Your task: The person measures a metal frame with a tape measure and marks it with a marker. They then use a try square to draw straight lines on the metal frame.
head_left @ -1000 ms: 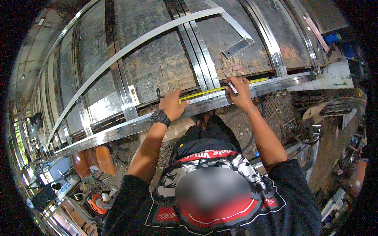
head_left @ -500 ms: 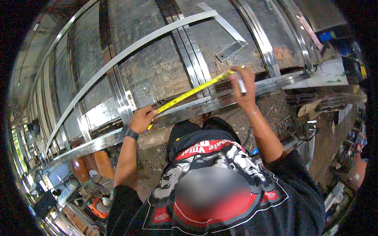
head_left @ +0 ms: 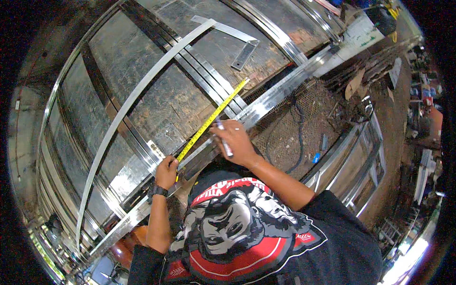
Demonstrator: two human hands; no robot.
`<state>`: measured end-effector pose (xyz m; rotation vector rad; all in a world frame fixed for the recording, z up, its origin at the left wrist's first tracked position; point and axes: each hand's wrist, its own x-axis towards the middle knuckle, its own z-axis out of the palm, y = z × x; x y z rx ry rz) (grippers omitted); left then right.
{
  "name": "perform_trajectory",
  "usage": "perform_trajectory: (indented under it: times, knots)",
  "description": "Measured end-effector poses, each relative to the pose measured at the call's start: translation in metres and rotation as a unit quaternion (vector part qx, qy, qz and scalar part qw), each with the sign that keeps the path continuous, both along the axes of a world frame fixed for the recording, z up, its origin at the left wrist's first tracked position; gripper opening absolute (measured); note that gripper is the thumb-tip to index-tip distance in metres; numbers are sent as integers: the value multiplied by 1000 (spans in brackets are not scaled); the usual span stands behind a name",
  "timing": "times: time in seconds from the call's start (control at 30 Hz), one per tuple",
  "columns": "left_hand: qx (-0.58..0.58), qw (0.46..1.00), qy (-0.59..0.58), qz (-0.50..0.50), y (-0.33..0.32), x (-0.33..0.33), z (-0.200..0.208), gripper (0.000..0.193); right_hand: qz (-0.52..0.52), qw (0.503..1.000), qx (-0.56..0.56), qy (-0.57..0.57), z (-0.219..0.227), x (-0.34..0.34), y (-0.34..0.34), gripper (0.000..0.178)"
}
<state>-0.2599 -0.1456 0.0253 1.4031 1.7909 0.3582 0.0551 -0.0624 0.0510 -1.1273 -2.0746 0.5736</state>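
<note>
My left hand (head_left: pixel 166 172), with a dark watch at the wrist, is closed on the lower end of a yellow tape measure (head_left: pixel 211 118). The blade slants up and right over the metal frame, its far end free above the board. Whether the case is in that hand is hidden. My right hand (head_left: pixel 239 144) grips a white marker (head_left: pixel 223 137), just right of the blade and above the front metal rail (head_left: pixel 266 102). The marker points up toward the tape; I cannot tell if it touches anything.
A long flat metal strip (head_left: pixel 128 107) and a metal square (head_left: pixel 244 54) lie across the dark board (head_left: pixel 156 102) and its shiny crossbars. Wire mesh (head_left: pixel 280 128) and a dark cable (head_left: pixel 300 137) lie beyond the rail. Another metal frame (head_left: pixel 351 166) stands at the right.
My right hand has let go of the tape's far end and moved left and down, still with the marker. The view has turned, and the tape now slants more steeply.
</note>
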Motion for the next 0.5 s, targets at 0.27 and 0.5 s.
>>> perform_trajectory:
  times: [0.27, 0.5]
  knots:
    - [23, 998, 54, -30, 5, -10, -1, 20, 127, 983, -9, -135, -13, -43, 18, 63]
    - [11, 997, 79, -20, 1, -15, -6, 21, 160, 963, -57, -211, -36, -39, 27, 82]
